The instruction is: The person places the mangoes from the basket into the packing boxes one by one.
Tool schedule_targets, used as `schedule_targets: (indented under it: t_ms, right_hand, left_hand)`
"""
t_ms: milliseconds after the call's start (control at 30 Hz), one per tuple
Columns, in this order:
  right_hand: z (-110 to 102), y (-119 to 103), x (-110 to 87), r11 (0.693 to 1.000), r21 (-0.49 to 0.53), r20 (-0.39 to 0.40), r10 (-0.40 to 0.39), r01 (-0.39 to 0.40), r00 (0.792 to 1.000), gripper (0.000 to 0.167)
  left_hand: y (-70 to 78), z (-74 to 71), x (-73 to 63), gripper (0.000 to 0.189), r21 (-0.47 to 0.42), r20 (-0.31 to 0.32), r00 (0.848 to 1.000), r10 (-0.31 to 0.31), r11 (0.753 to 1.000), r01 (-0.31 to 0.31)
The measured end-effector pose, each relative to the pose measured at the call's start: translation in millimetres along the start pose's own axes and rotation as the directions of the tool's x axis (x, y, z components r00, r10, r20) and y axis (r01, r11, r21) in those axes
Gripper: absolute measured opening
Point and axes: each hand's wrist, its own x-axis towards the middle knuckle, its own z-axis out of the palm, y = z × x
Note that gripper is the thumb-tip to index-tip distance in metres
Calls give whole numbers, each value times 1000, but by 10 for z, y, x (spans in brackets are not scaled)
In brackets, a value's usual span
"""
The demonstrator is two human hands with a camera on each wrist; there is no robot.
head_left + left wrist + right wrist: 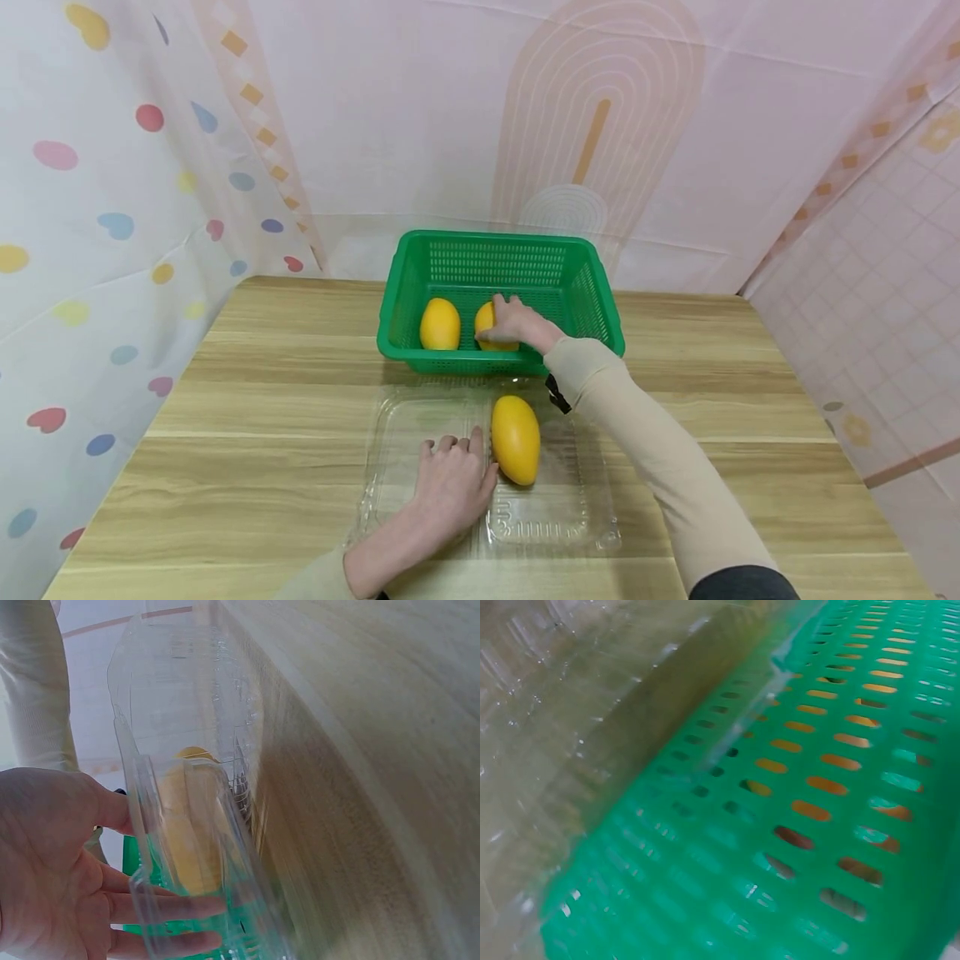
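A yellow mango (516,440) lies in the right half of an opened clear plastic clamshell box (536,512) on the table. My left hand (452,483) rests over the middle of that box, its fingers loosely extended and its thumb close beside the mango. In the left wrist view, the fingers (165,906) lie along the clear plastic. Behind the box, my right hand (520,322) reaches into a green basket (495,237) and grips a second mango (484,318), partly covering it. Another mango (440,323) sits to its left. The right wrist view shows the basket's slotted wall (780,817), hiding that hand.
The wooden table (247,450) extends to both sides of the box and basket. A patterned curtain (405,108) hangs right behind the basket, and more printed cloth (97,250) closes off the left side.
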Motion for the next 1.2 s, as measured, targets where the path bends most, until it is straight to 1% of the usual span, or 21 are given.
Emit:
schedule_targets:
  t_ms: [100,200,367,633,767,867,967,1200]
  right_hand:
    - [53,27,23,999,33,-5,17,-16,1000,79]
    - [105,53,46,998,54,-7,31,-31,999,87]
    - [161,64,75,997,64,-16,38,-37,999,94]
    - [182,60,125,997,70,-8,22,-22,1000,89]
    - [178,64,135,998,53,-10,37,-36,999,87]
    - [167,66,138,999,28,-42,36,-35,998,86]
    - [147,68,138,1000,19,-94,21,-20,995,87]
    - [50,57,92,998,54,-214,2,10,977,91]
  left_hand:
    - [4,4,-4,53,1,-8,1000,4,1000,-4]
    - [8,4,-5,53,6,-20,1000,10,1000,-9]
    - [14,2,-3,53,2,-23,1000,10,1000,-10]
    - [8,-6,1,53,-5,-11,1000,0,1000,0]
    - [8,-8,7,53,0,0,1000,-4,1000,4]
    - [8,-5,12,53,2,-2,1000,-3,1000,3]
    - [7,0,15,53,-2,-6,1000,-3,1000,3]
    - [7,1,18,53,3,-1,1000,-5,1000,5]
